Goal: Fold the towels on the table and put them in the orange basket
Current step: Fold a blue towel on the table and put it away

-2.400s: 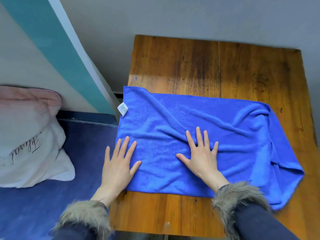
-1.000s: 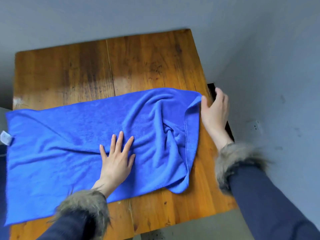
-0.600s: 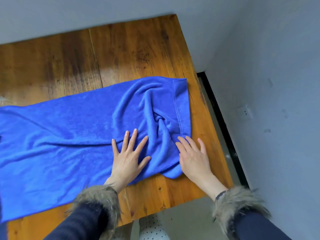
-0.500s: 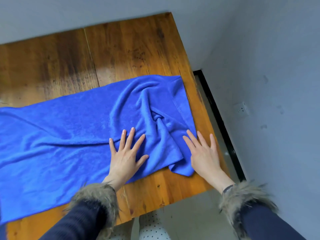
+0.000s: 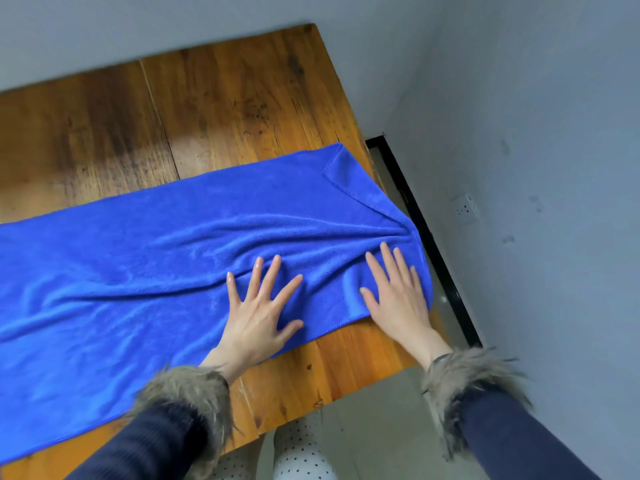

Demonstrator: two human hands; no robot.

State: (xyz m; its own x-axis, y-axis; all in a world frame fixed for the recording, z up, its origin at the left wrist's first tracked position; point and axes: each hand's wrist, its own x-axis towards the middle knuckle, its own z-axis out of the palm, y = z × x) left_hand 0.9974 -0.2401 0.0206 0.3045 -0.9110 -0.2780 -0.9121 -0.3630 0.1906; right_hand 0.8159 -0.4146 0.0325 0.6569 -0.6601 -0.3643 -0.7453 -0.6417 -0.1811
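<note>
A blue towel [image 5: 166, 271] lies spread across the wooden counter [image 5: 225, 109], running from the 9 o'clock edge of view to the counter's 3 o'clock edge, where its end droops slightly over. The left hand [image 5: 258, 313] presses flat on the towel near its 6 o'clock hem, fingers spread, its grip wide open and holding nothing. The right hand [image 5: 398, 296] lies flat at the towel's 3 o'clock end, fingers extended, also grasping nothing. Wrinkles fan out between the two hands. Fur cuffs [image 5: 187, 393] trim both dark sleeves.
</note>
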